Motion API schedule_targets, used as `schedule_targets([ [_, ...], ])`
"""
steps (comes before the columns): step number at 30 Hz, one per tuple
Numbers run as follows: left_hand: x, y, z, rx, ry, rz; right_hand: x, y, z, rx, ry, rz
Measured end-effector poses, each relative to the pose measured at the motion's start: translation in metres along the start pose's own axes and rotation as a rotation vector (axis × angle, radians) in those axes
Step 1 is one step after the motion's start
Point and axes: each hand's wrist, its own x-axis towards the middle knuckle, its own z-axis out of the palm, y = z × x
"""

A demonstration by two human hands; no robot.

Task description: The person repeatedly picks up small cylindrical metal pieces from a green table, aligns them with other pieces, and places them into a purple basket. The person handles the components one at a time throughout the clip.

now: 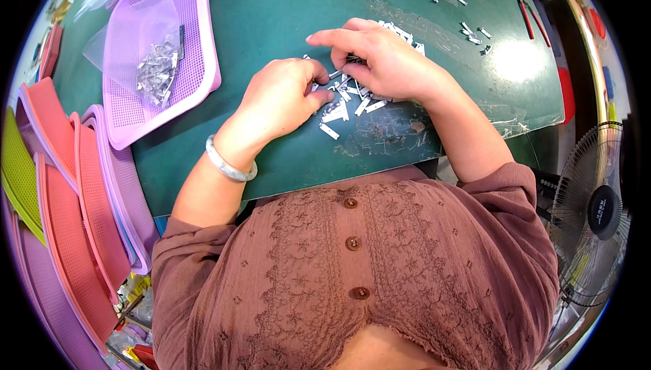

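Note:
A loose pile of small white and silver metal-looking pieces (344, 104) lies on the green table, with both my hands over it. My left hand (288, 90), a pale bangle (230, 160) on its wrist, is at the pile's left side. Its thumb and fingers are bent together at the pieces; what they grip is hidden or too small to name. My right hand (381, 59) covers the pile's far right part, index finger stretched out to the left, thumb and other fingers curled in over the pieces. Whether a piece sits in those fingers cannot be made out.
A purple mesh basket (211, 45) at the left holds a clear bag of similar pieces (159, 72). Red-handled pliers (525, 17) and a few scattered pieces (469, 32) lie far right on the green table (285, 4). Stacked baskets (81, 214) stand left; a fan (590, 214) stands right.

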Motion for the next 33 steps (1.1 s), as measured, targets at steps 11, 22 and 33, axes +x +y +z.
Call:
schedule_targets([
  [11,-0.001,0.004,0.007,0.168,0.066,0.094,0.0,-0.002,-0.007,0.017,0.04,0.022],
  [22,0.005,-0.015,-0.009,-1.124,0.006,-0.275,-0.002,0.002,-0.008,0.442,0.159,0.062],
  [33,0.012,-0.03,0.003,-1.658,-0.127,-0.137,0.002,-0.004,-0.007,0.37,0.333,-0.083],
])
